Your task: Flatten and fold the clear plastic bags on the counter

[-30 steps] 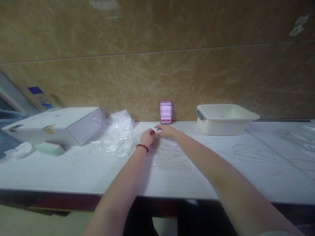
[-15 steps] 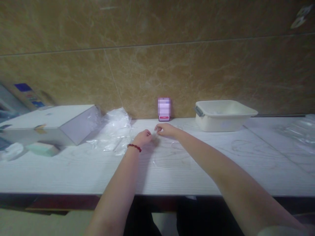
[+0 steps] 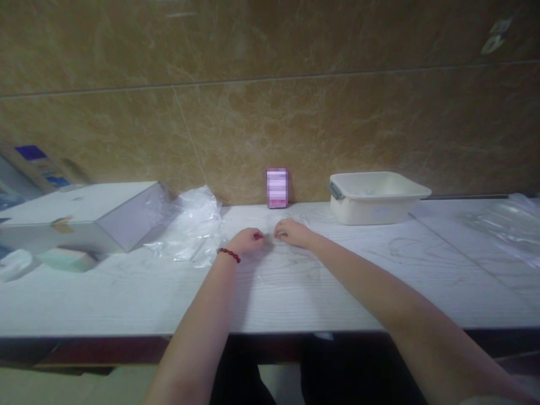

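Observation:
My left hand (image 3: 248, 241), with a dark red bracelet (image 3: 229, 254) at its wrist, is closed in a pinch low over the white table. A short gap to its right, my right hand (image 3: 294, 232) is closed too, fingertips pointing left toward the other hand. Whatever sits between the fingers is too small and faint to make out. Under and in front of both hands lies a flat, clear plastic sheet or bag (image 3: 291, 274), with only its faint edges showing.
Left of my hands is a heap of clear plastic bags (image 3: 192, 228) beside a white box (image 3: 80, 214). A pale green block (image 3: 67, 259) lies before the box. Against the wall leans a phone (image 3: 277, 188). To the right stand a cream basin (image 3: 373, 211) and more clear plastic (image 3: 508, 225).
My right hand has come slightly nearer to me and to the right, widening the gap between the hands a little. The whole view has shifted slightly.

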### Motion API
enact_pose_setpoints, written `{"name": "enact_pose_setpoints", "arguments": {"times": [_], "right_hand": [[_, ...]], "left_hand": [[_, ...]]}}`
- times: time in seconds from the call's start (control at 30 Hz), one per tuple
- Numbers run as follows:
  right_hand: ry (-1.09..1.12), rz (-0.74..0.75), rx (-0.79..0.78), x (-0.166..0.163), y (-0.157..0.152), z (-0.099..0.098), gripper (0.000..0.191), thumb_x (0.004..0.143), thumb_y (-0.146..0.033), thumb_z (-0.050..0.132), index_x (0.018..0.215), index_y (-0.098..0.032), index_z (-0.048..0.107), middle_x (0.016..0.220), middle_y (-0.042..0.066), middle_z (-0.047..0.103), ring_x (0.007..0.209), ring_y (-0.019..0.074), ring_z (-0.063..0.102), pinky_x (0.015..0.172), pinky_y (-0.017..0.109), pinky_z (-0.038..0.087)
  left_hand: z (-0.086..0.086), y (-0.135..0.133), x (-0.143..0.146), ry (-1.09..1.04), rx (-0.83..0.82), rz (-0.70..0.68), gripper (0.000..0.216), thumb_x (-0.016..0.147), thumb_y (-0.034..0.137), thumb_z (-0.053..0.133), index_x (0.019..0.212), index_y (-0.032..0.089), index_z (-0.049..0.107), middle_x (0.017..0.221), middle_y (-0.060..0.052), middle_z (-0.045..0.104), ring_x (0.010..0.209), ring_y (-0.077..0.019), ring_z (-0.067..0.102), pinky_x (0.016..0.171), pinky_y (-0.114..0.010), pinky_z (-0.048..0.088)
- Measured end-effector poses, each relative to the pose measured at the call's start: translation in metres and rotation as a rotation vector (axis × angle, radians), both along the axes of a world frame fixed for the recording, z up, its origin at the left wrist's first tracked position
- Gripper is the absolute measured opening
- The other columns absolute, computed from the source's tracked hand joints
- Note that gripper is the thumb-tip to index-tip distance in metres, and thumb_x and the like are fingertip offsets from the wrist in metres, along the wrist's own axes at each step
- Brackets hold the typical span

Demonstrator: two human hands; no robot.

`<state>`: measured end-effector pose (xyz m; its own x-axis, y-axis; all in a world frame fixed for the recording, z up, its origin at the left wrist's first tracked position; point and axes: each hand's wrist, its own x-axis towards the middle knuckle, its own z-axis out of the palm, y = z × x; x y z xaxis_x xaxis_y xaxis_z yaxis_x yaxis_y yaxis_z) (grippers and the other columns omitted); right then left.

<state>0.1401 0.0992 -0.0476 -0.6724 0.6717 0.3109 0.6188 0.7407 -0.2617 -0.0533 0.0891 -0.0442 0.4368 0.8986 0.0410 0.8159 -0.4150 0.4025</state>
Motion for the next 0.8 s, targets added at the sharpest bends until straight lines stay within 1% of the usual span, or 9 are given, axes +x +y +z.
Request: {"name": "enact_pose_setpoints", "arguments": {"times": [0.1, 0.2, 0.27, 0.37, 0.53, 0.67, 0.8], "right_hand": [[-0.002, -0.004, 0.006, 0.003, -0.002, -0.001, 0.016, 0.069, -0.010, 0.050, 0.076, -0.016, 0.063, 0.083, 0.004, 0.058, 0.081, 0.0125, 0.050, 0.077, 0.025, 0.034], [-0.005, -0.014, 0.001, 0.005, -0.003, 0.000, 0.016, 0.070, -0.012, 0.050, 0.078, -0.016, 0.063, 0.083, 0.005, 0.058, 0.081, 0.0126, 0.050, 0.078, 0.026, 0.034], [-0.007, -0.021, 0.000, 0.006, -0.002, 0.000, 0.016, 0.070, -0.012, 0.050, 0.078, -0.016, 0.063, 0.083, 0.004, 0.058, 0.081, 0.0126, 0.050, 0.078, 0.026, 0.034], [0.013, -0.050, 0.021, 0.009, -0.001, -0.002, 0.017, 0.069, -0.011, 0.050, 0.078, -0.016, 0.063, 0.083, 0.004, 0.058, 0.082, 0.0124, 0.049, 0.079, 0.026, 0.034], [0.050, -0.104, 0.059, 0.014, 0.002, -0.011, 0.018, 0.070, -0.012, 0.049, 0.080, -0.017, 0.063, 0.084, 0.004, 0.057, 0.084, 0.0127, 0.048, 0.080, 0.027, 0.034], [0.046, -0.128, 0.059, 0.018, 0.001, -0.015, 0.019, 0.071, -0.013, 0.048, 0.082, -0.017, 0.063, 0.087, 0.005, 0.057, 0.086, 0.0134, 0.048, 0.081, 0.028, 0.034], [0.060, -0.116, 0.062, 0.018, -0.003, -0.012, 0.019, 0.072, -0.013, 0.047, 0.080, -0.016, 0.063, 0.084, 0.005, 0.059, 0.084, 0.0135, 0.049, 0.080, 0.027, 0.034]], "left_hand": [[0.002, 0.003, -0.008, -0.010, 0.020, 0.011, 0.030, 0.068, 0.031, 0.042, 0.084, 0.017, 0.062, 0.079, -0.004, 0.063, 0.069, -0.0143, 0.055, 0.063, -0.021, 0.041], [0.000, 0.005, -0.012, 0.004, 0.068, 0.013, 0.031, 0.065, 0.034, 0.047, 0.085, 0.017, 0.062, 0.083, -0.004, 0.062, 0.075, -0.0161, 0.054, 0.068, -0.023, 0.041], [-0.002, 0.005, -0.012, 0.011, 0.072, 0.010, 0.032, 0.063, 0.037, 0.050, 0.084, 0.017, 0.062, 0.084, -0.005, 0.062, 0.077, -0.0166, 0.054, 0.070, -0.024, 0.040], [-0.005, 0.004, -0.010, 0.024, 0.057, -0.012, 0.032, 0.059, 0.038, 0.054, 0.082, 0.017, 0.062, 0.082, -0.004, 0.061, 0.075, -0.0162, 0.054, 0.069, -0.023, 0.041], [-0.005, 0.002, -0.006, 0.025, 0.057, -0.058, 0.022, 0.061, 0.030, 0.051, 0.076, 0.018, 0.062, 0.075, -0.002, 0.061, 0.069, -0.0146, 0.054, 0.064, -0.022, 0.041], [-0.004, 0.003, -0.005, 0.050, 0.025, -0.061, 0.020, 0.062, 0.028, 0.049, 0.073, 0.019, 0.063, 0.068, -0.001, 0.060, 0.065, -0.0138, 0.054, 0.061, -0.021, 0.041], [-0.003, 0.001, -0.003, 0.047, 0.046, -0.026, 0.021, 0.063, 0.029, 0.049, 0.074, 0.018, 0.063, 0.073, -0.002, 0.060, 0.067, -0.0139, 0.054, 0.064, -0.022, 0.042]]}}
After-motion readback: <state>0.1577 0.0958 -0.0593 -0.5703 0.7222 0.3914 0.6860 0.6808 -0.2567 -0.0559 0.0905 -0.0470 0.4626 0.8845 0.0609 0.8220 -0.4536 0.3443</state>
